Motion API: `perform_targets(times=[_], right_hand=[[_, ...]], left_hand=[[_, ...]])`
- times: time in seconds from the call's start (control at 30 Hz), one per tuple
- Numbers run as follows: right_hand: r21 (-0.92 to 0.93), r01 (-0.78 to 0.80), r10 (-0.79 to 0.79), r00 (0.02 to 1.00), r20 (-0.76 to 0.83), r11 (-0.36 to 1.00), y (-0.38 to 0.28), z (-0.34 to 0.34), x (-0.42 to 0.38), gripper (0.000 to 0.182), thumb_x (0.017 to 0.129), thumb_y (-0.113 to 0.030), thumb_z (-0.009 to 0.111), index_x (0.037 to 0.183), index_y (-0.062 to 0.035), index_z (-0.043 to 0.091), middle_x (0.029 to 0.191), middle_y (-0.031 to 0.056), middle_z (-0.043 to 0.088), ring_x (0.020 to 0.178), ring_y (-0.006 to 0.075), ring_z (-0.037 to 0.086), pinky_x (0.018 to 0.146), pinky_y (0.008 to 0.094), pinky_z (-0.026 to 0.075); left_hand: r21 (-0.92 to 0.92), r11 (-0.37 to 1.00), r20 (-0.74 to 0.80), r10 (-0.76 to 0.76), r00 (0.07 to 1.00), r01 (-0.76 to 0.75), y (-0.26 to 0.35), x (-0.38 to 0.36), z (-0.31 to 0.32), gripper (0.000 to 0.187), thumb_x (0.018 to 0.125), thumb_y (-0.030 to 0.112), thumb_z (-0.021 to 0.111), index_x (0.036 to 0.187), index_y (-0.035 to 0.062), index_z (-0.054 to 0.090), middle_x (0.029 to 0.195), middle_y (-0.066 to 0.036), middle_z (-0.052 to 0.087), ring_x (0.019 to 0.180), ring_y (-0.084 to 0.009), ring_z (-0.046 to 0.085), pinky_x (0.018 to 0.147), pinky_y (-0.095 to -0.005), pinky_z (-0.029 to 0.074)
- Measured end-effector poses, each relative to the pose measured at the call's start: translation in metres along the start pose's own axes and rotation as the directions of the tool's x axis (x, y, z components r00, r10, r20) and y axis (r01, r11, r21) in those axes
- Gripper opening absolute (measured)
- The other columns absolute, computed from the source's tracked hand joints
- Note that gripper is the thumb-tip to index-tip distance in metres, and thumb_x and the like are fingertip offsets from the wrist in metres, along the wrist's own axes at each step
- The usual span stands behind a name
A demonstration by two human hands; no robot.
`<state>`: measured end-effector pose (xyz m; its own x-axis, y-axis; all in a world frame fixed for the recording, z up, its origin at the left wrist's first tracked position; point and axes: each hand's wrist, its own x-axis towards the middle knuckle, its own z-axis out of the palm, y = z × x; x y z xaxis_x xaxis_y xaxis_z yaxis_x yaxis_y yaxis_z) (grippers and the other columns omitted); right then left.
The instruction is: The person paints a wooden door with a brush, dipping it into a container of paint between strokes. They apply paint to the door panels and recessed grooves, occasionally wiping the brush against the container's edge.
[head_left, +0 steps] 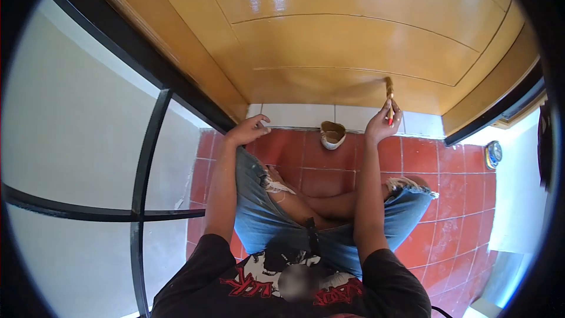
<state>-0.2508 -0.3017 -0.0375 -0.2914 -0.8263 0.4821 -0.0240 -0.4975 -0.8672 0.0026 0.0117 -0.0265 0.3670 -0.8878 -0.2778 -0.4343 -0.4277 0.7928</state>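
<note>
The fingertips of the right hand [384, 123] are pinched together on a slim, tan paintbrush with a red-tipped handle [390, 103], well up towards its bristle end. The paintbrush is in front of the lower right part of a glossy, orange-brown panelled door [353, 41], just above its bottom edge. Its long axis runs nearly straight away from the person, bristles towards the door and the red tip back towards the body, with only a slight slant. (Whether the bristles touch the surface or stop just short of it, I cannot tell.)

The left hand [248, 131] holds nothing; its fingers are loosely curled and a little apart, near the door's lower left corner, with the wrist over the bent knee.

Between the hands, a small, off-white, uneven-rimmed cup with brown liquid inside [331, 145] stands on the red square floor tiles [323, 179], beside the strip of white tiles [297, 114] under the door.

The step in hand looks like brushing a brown coat along the door's low rail. The next move, I judge, calls for light bristle contact and a stroke along the grain, clear of the white tiles.
</note>
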Motion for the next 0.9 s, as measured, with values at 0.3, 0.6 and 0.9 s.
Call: perform_targets(times=[0.3,0.6,0.9], right_hand=[[0.175,-0.085,-0.046,0.774,0.632,0.981,-0.031,0.034,-0.095,0.013,0.088,-0.006,0.068,0.095,0.0022,0.061,0.09,0.0164,0.062,0.085,0.028,0.06,0.078,0.0374,0.049],[-0.158,0.102,-0.122,0.986,-0.118,0.982,0.022,-0.004,0.001,0.02,0.096,-0.013,0.061,0.101,0.0057,0.06,0.092,0.015,0.061,0.087,0.0247,0.058,0.08,0.038,0.047],[0.039,-0.03,0.005,0.848,0.53,0.999,-0.044,0.041,-0.08,0.009,0.087,-0.003,0.069,0.094,-0.0014,0.064,0.08,0.0081,0.063,0.066,0.0166,0.06,0.055,0.0294,0.05]], left_hand=[[0.009,0.995,-0.076,0.099,0.992,-0.099,0.028,-0.002,0.005,0.036,0.094,0.025,0.065,0.125,0.0106,0.054,0.089,-0.005,0.059,0.082,-0.0144,0.056,0.075,-0.0286,0.047],[-0.058,0.997,-0.112,-0.059,0.992,0.053,0.019,-0.017,-0.007,0.042,0.093,0.035,0.066,0.125,0.0098,0.055,0.096,-0.011,0.065,0.094,-0.0221,0.061,0.087,-0.0355,0.047],[0.004,0.996,-0.077,0.086,0.993,-0.086,0.037,-0.006,-0.002,0.038,0.092,0.027,0.067,0.124,0.0094,0.055,0.097,-0.01,0.065,0.085,-0.0184,0.062,0.08,-0.033,0.05]])
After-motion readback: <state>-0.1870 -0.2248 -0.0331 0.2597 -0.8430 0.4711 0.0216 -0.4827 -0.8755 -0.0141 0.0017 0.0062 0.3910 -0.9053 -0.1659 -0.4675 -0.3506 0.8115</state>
